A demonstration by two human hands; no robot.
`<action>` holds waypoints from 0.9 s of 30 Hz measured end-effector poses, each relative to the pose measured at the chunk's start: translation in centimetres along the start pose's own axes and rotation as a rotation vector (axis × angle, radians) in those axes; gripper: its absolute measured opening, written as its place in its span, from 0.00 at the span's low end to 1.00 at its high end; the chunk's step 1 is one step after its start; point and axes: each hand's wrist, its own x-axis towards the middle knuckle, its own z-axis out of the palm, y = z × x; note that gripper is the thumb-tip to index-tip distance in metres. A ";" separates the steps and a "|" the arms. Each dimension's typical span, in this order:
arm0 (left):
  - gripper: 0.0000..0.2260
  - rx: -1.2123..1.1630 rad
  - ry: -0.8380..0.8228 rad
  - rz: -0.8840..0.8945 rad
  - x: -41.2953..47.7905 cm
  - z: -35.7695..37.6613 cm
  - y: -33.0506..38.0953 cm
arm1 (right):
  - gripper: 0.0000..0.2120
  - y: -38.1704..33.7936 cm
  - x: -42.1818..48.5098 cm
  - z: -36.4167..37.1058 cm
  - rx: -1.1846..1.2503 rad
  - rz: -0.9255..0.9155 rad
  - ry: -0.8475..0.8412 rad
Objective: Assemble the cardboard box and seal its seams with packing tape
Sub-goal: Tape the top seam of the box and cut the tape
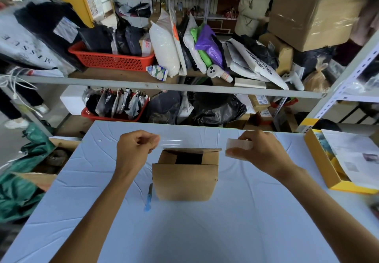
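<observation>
A small brown cardboard box [185, 177] stands in the middle of the table [205, 232], its top flaps partly folded with a dark gap showing. Above its far edge a strip of clear packing tape [174, 143] stretches between my hands. My left hand [136, 148] pinches the tape's free end left of the box. To the right of the box, my right hand [258, 150] grips the tape roll [239, 147].
A blue utility knife [149, 198] lies on the table just left of the box. A yellow tray of papers [328, 168] sits at the table's right edge. Metal shelves [164, 85] packed with parcels and red baskets stand behind the table. Green cloth lies at the left.
</observation>
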 end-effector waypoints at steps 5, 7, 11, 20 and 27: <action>0.07 -0.010 0.054 -0.049 -1.4 0.3 -1.2 | 0.21 0.0 -0.2 1.3 -0.106 0.002 0.016; 0.08 -0.009 0.077 -0.069 -1.8 0.0 -1.7 | 0.24 0.2 -0.2 1.8 -0.190 0.021 0.027; 0.04 0.057 -0.061 -0.048 -1.9 -0.8 -2.1 | 0.26 0.8 -0.5 2.1 -0.196 0.082 -0.003; 0.04 0.027 0.007 -0.121 -3.3 -1.0 -4.6 | 0.18 1.6 -1.2 4.0 -0.056 -0.059 -0.053; 0.03 0.096 0.039 -0.098 -3.7 -1.1 -6.1 | 0.21 1.5 -0.7 6.2 -0.165 -0.093 -0.033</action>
